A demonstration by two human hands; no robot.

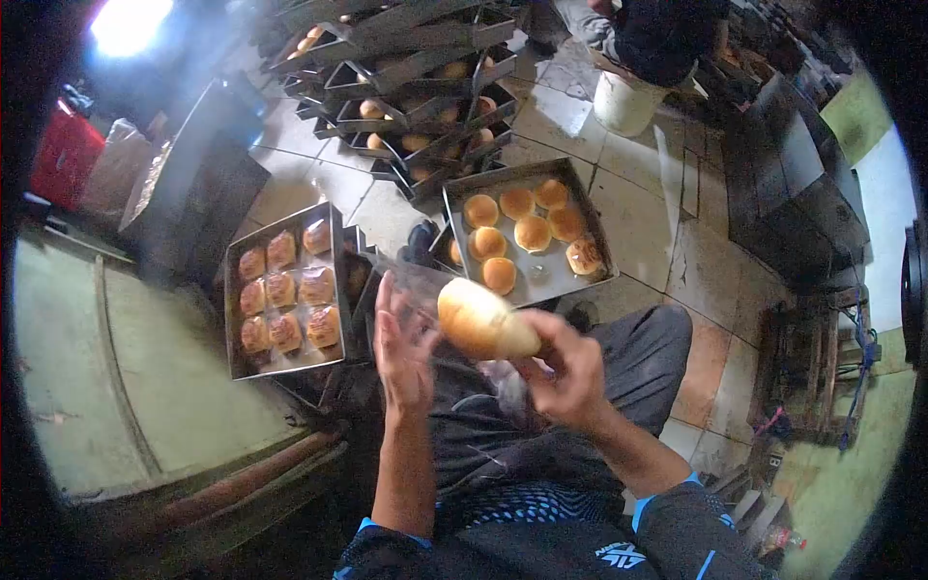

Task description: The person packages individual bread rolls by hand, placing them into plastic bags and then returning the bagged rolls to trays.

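In front of my lap, my right hand (565, 367) grips a golden-topped bread bun (474, 319) by its pale end. The bun is tilted, its browned side toward the left. Close to it on the left, my left hand (401, 353) is raised with a thin clear plastic bag (418, 287) at its fingers. The bag is see-through and blurred, so its edges are hard to make out. Beyond the bun, a metal tray (585, 282) carries several loose round buns, one with a darker patterned top. To the left, another metal tray (338, 275) holds several shiny, apparently wrapped buns in rows.
Stacked metal trays (406, 48) with more buns rise at the back. Another person (667, 39) is at the top beside a white bucket (626, 103). A pale green surface (193, 358) lies at left, and a wooden frame (822, 367) stands at right.
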